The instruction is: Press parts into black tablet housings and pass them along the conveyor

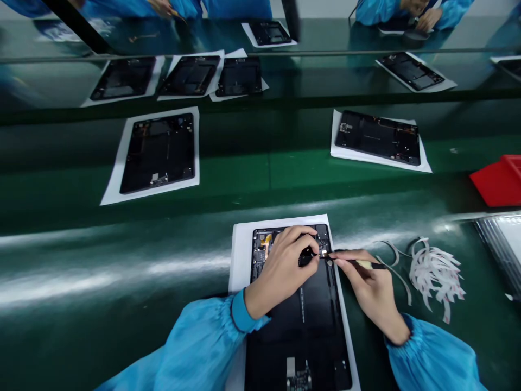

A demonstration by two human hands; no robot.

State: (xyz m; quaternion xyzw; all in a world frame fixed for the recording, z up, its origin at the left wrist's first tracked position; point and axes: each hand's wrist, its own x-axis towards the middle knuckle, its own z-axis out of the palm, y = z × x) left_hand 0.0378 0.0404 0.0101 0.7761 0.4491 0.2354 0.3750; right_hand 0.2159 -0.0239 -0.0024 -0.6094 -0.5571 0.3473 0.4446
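An opened black tablet housing (pixel 297 331) lies on a white sheet (pixel 242 255) in front of me, its inner boards showing. Over its upper part, my left hand (pixel 287 260) pinches a small glossy black part (pixel 306 256) between curled fingers. From the right, my right hand (pixel 368 285) grips dark tweezers (pixel 372 265), whose tips reach the housing's upper right corner beside the black part. What lies under my left palm is hidden.
Right of my right hand lies a pile of white strips (pixel 437 274). A red bin (pixel 499 182) stands at the right edge. Further tablet housings (pixel 160 152) rest on white sheets beyond. Across the bench, another person's hands (pixel 427 17) work.
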